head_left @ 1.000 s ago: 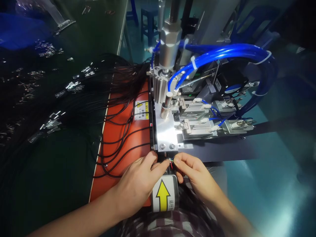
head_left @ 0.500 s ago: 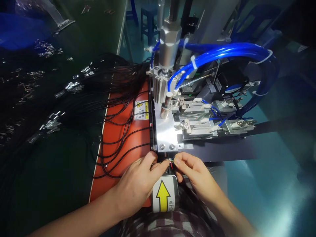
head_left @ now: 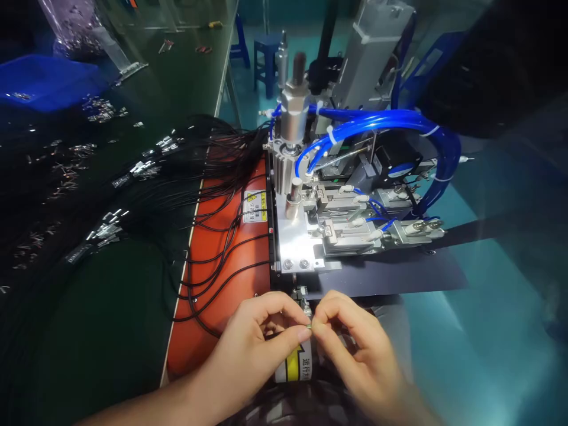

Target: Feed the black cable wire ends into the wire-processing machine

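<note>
My left hand [head_left: 261, 340] and my right hand [head_left: 355, 337] meet fingertip to fingertip in front of the machine, both pinched. A tiny piece shows between the fingertips, too small to make out. Just beyond them is a small metal fixture [head_left: 305, 303] at the machine's near end. Beneath my hands lies a white label with a yellow arrow [head_left: 293, 365], partly covered by my left hand. The metal machine [head_left: 295, 239] with its upright cylinder stands ahead.
Black cables [head_left: 222, 236] run across the orange surface [head_left: 213, 290] on the left. Bundles of cables with silvery ends [head_left: 106, 231] lie on the dark green table, near a blue tray [head_left: 48, 80]. Blue air hoses [head_left: 377, 121] arch over the machine; a blue stool [head_left: 266, 62] stands behind.
Both hands have drawn back from the machine's near end toward my body, now over the arrow label. The fixture between them is uncovered. The view has shifted slightly.
</note>
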Available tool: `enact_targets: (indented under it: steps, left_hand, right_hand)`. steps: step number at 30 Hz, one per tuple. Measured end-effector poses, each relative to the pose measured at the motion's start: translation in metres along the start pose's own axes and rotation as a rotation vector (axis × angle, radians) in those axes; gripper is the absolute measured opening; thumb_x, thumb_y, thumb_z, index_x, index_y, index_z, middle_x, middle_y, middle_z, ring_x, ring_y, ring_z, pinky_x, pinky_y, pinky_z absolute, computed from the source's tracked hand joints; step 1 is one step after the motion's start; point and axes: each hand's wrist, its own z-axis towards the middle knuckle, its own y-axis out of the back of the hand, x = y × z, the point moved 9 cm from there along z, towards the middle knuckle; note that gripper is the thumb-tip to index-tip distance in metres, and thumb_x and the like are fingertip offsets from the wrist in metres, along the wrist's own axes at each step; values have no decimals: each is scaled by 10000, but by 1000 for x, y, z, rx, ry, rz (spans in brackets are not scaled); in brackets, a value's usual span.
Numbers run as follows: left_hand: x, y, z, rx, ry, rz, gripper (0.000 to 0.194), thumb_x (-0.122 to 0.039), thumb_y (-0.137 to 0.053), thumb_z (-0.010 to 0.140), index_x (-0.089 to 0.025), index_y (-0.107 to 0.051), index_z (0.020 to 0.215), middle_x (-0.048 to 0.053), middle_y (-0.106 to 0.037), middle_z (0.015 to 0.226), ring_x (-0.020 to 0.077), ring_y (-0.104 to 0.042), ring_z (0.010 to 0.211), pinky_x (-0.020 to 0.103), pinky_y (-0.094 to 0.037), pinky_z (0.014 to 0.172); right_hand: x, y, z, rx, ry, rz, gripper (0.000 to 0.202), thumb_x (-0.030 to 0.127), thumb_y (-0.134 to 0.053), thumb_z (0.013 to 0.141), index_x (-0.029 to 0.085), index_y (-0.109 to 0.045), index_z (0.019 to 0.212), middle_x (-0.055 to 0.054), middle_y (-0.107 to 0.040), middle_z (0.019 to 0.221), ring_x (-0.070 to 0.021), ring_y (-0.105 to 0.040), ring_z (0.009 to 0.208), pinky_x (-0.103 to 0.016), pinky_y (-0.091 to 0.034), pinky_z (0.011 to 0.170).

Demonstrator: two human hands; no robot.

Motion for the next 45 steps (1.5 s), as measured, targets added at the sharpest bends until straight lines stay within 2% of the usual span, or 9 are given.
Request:
enact_targets:
  steps: [3,7,9,21,27,34,38,42,45]
  left_hand:
    - [4,0,-1,-15,-4,-128,95,-227,-636,771,-143,-633,727,-11,-541,711,75,-461,580,179,-357,518]
    - [21,-6,-2,25,171,-298,197,-318,-617,791,-149,-560,707,-91,-370,443,37,-254,395,154,-195,380]
    - [25,-7,-2,31,215,-329,213,-346,-611,794,-159,-542,717,-107,-327,401,37,-211,372,153,-173,361]
    - [28,-4,-3,34,232,-278,202,-343,-590,817,-168,-536,733,-100,-334,427,42,-223,394,150,-197,373]
    - [29,-3,-3,30,222,-287,210,-350,-581,827,-168,-529,736,-104,-335,413,34,-220,379,142,-201,370]
    - [31,-3,-3,6,233,-243,225,-366,-588,820,-167,-525,736,-100,-346,433,36,-249,384,143,-216,372]
    - [30,-4,-3,23,209,-250,230,-375,-593,820,-165,-535,748,-103,-330,433,39,-245,389,146,-204,370]
    - [30,-4,-1,21,195,-267,238,-377,-599,813,-158,-537,741,-99,-347,422,40,-246,379,152,-192,362]
    - [29,-4,-1,19,193,-271,235,-375,-606,804,-160,-538,736,-100,-347,418,41,-245,372,152,-197,357]
  right_hand:
    - [-8,-3,-1,-29,-102,46,179,249,-474,925,215,-478,750,33,-458,704,-131,-445,623,-244,-361,575]
    - [-19,-6,-3,-91,-223,211,197,316,-502,908,213,-513,741,40,-470,654,-131,-454,585,-227,-382,540]
    - [-23,-6,-3,-129,-256,277,176,334,-535,882,208,-547,760,38,-490,639,-135,-468,573,-227,-399,541]
    - [-16,-5,0,-168,-178,156,162,272,-572,846,199,-548,703,24,-503,625,-132,-456,549,-225,-393,513]
    - [-17,-6,-2,-203,-213,169,178,271,-578,836,195,-543,678,20,-514,609,-138,-471,554,-229,-405,525]
    - [-21,-1,-2,-252,-214,181,85,281,-632,795,197,-634,792,11,-572,610,-148,-515,525,-241,-424,492]
    - [-12,2,-2,-263,-144,72,127,242,-598,826,200,-597,706,-4,-580,654,-156,-533,568,-255,-428,527]
    - [-1,0,-2,-215,-37,-60,148,212,-523,877,204,-543,731,-6,-560,693,-163,-536,623,-271,-414,582]
    - [-4,-1,-1,-186,-54,-60,153,225,-500,895,210,-534,746,-7,-560,711,-164,-536,635,-273,-416,591]
